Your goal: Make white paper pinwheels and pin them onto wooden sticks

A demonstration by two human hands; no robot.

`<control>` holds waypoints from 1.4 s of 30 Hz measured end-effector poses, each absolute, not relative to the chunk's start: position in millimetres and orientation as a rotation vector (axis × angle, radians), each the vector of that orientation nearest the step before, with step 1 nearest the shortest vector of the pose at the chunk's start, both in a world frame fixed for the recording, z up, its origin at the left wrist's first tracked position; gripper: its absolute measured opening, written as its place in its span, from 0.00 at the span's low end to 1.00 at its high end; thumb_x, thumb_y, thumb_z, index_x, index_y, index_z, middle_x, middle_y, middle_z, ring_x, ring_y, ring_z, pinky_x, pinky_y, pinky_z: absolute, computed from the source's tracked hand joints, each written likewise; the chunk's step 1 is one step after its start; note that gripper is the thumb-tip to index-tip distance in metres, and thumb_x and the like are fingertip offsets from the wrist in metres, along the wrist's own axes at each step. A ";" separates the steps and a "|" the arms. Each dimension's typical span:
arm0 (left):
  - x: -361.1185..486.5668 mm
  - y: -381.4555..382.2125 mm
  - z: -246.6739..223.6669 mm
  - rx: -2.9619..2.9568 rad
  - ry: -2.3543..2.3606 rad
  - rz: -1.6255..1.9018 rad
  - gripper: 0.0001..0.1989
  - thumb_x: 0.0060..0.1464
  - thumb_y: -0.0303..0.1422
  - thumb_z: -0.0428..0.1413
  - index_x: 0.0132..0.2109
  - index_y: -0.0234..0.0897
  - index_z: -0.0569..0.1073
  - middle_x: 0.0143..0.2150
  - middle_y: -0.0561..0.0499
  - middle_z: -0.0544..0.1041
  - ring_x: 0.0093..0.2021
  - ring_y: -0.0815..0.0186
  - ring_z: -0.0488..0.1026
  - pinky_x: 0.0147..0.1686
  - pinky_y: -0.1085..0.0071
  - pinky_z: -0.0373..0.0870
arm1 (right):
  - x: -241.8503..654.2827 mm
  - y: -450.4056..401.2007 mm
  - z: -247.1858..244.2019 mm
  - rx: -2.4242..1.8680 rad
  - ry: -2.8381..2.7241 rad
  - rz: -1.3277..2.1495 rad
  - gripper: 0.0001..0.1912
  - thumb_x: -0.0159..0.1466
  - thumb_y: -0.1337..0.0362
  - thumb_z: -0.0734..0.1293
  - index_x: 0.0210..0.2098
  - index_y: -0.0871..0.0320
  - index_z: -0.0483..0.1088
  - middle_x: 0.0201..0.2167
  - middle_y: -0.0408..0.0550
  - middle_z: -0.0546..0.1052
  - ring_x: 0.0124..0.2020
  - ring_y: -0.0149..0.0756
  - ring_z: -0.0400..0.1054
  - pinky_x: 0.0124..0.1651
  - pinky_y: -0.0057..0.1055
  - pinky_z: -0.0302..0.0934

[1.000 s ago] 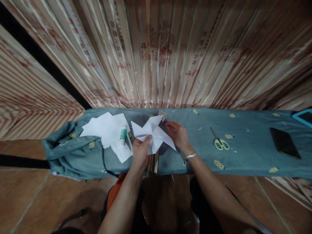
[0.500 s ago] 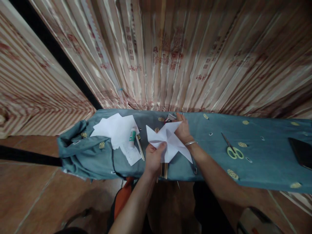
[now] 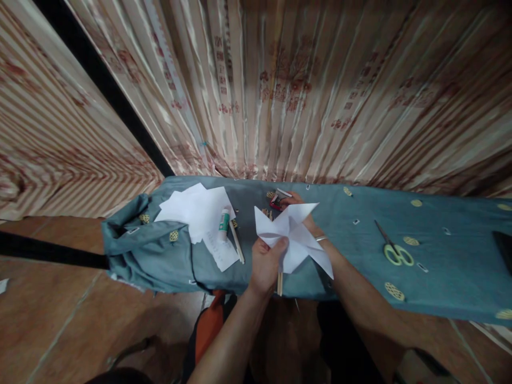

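A white paper pinwheel point(image 3: 296, 250) with folded, pointed blades is pinched at its centre by my left hand point(image 3: 266, 264), thumb on top. My right hand point(image 3: 296, 200) reaches behind the pinwheel, its fingers closed on a small red and dark stapler point(image 3: 276, 202) with a metal top. Part of that hand is hidden by the paper. Beneath the pinwheel lie several thin wooden sticks point(image 3: 280, 285), mostly covered.
On the left, white paper sheets point(image 3: 196, 205) carry a glue stick point(image 3: 224, 224); pale sticks point(image 3: 237, 242) lie beside it. Green-handled scissors point(image 3: 394, 250) rest on the right of the teal cloth point(image 3: 360, 266). A dark flat object point(image 3: 503, 245) is at the right edge.
My right hand has reached the stapler and closed on it, shifting it slightly towards me. My left hand still holds the pinwheel, now moved a little rightward. The view has shifted slightly.
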State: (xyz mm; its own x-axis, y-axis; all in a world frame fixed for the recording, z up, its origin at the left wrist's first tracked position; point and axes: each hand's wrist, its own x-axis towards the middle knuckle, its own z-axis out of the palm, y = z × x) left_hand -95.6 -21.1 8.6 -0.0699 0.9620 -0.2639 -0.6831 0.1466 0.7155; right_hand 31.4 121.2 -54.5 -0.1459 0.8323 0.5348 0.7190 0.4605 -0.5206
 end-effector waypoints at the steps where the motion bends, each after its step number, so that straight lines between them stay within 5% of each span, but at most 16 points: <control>1: -94.6 -21.7 8.5 0.421 0.855 1.409 0.16 0.35 0.35 0.69 0.33 0.34 0.78 0.32 0.48 0.82 0.37 0.59 0.79 0.44 0.63 0.73 | 31.5 123.0 -53.6 -1.312 -1.944 0.194 0.10 0.63 0.64 0.65 0.32 0.62 0.77 0.40 0.51 0.79 0.47 0.35 0.72 0.47 0.26 0.64; 4: -91.5 -23.3 8.6 0.432 0.871 1.369 0.17 0.34 0.36 0.70 0.34 0.33 0.78 0.32 0.46 0.82 0.36 0.57 0.79 0.43 0.63 0.74 | 30.6 129.3 -48.6 -1.424 -2.059 0.227 0.12 0.65 0.64 0.63 0.33 0.63 0.77 0.48 0.56 0.76 0.55 0.39 0.69 0.52 0.30 0.63; 9: -89.0 -23.6 11.0 0.433 0.881 1.369 0.17 0.34 0.36 0.69 0.34 0.32 0.78 0.33 0.46 0.82 0.36 0.58 0.79 0.43 0.63 0.73 | 22.1 136.5 -35.1 -1.659 -2.151 0.206 0.07 0.61 0.68 0.66 0.35 0.62 0.76 0.61 0.60 0.67 0.54 0.44 0.69 0.54 0.35 0.64; 19: -90.6 -23.3 7.6 0.418 0.886 1.385 0.18 0.34 0.36 0.70 0.33 0.32 0.77 0.32 0.46 0.82 0.39 0.57 0.79 0.46 0.62 0.73 | 5.4 140.5 -7.2 -1.801 -2.433 0.167 0.11 0.63 0.70 0.62 0.36 0.63 0.78 0.46 0.58 0.77 0.44 0.43 0.72 0.47 0.33 0.64; 22: -90.7 -23.5 7.3 0.409 0.889 1.384 0.18 0.34 0.36 0.70 0.33 0.32 0.77 0.32 0.46 0.82 0.39 0.57 0.79 0.47 0.62 0.73 | 5.1 141.4 -7.1 -1.796 -2.474 0.150 0.09 0.64 0.70 0.64 0.35 0.65 0.77 0.46 0.59 0.76 0.46 0.43 0.71 0.48 0.34 0.64; 28: -90.2 -23.3 8.0 0.415 0.881 1.386 0.17 0.35 0.35 0.69 0.33 0.32 0.77 0.33 0.45 0.82 0.40 0.57 0.79 0.46 0.63 0.72 | 4.7 144.6 -16.0 -1.767 -2.458 0.097 0.17 0.67 0.58 0.65 0.53 0.58 0.69 0.53 0.54 0.72 0.49 0.39 0.70 0.50 0.42 0.68; 35: -89.4 -22.8 8.2 0.415 0.869 1.400 0.18 0.34 0.36 0.70 0.34 0.32 0.77 0.35 0.45 0.82 0.39 0.57 0.79 0.45 0.62 0.73 | 4.6 141.6 -32.3 -1.678 -2.296 0.040 0.18 0.67 0.57 0.65 0.54 0.57 0.67 0.53 0.52 0.72 0.48 0.40 0.70 0.50 0.43 0.68; 38: -89.8 -22.6 7.3 0.423 0.851 1.405 0.17 0.35 0.35 0.69 0.34 0.32 0.77 0.35 0.45 0.82 0.39 0.58 0.79 0.45 0.63 0.73 | 3.4 138.7 -34.3 -1.645 -2.199 0.052 0.12 0.68 0.62 0.64 0.48 0.60 0.71 0.56 0.55 0.70 0.55 0.44 0.67 0.52 0.45 0.66; 42: -94.9 -19.2 7.3 0.406 0.873 1.421 0.16 0.35 0.33 0.69 0.34 0.33 0.78 0.34 0.47 0.82 0.35 0.62 0.78 0.42 0.66 0.72 | 6.0 129.5 -27.3 -1.556 -2.066 0.094 0.09 0.66 0.72 0.60 0.34 0.62 0.72 0.64 0.63 0.63 0.68 0.49 0.50 0.61 0.47 0.55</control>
State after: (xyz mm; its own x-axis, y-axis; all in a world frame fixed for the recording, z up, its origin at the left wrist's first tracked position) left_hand -94.9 -19.2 7.3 -0.0806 0.9569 -0.2791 -0.6813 0.1515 0.7161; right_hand 6.0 129.5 -27.3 -0.1817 0.9072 0.3794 0.8691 0.3286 -0.3696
